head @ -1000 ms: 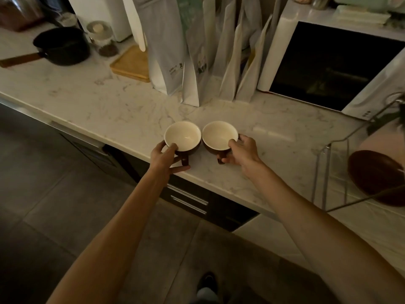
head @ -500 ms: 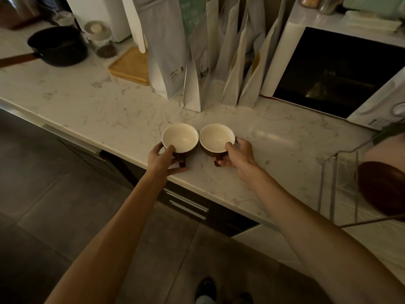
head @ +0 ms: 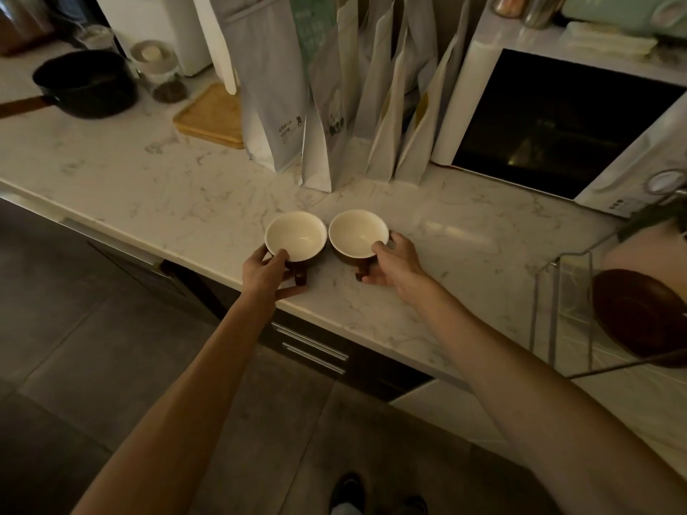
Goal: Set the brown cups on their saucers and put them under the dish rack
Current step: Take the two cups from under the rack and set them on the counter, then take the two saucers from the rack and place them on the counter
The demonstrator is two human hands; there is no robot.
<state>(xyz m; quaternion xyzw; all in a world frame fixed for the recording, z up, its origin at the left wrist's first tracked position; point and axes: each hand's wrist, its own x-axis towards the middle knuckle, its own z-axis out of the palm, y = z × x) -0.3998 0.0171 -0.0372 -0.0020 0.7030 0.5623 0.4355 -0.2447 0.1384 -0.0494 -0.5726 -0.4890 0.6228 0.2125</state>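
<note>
Left hand [head: 268, 270] and right hand [head: 392, 265] each grasp a brown cup [head: 296, 237] [head: 357, 237] by its handle side, upright, rims nearly touching on the marble counter [head: 148, 180], evidently for lifting both together toward the dish rack [head: 557, 310].

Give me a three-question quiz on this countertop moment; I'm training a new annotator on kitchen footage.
1. True or false: both brown cups already sit on saucers.
2. Which hand holds the cup nearer the microwave? A) left B) right
3. What dark dish stands in the dish rack at the right edge?

Key
1. False: the left cup and right cup stand directly on the marble counter.
2. B: the right hand grips it; the left hand holds the other. The microwave is at the right.
3. A brown saucer in the dish rack.
</note>
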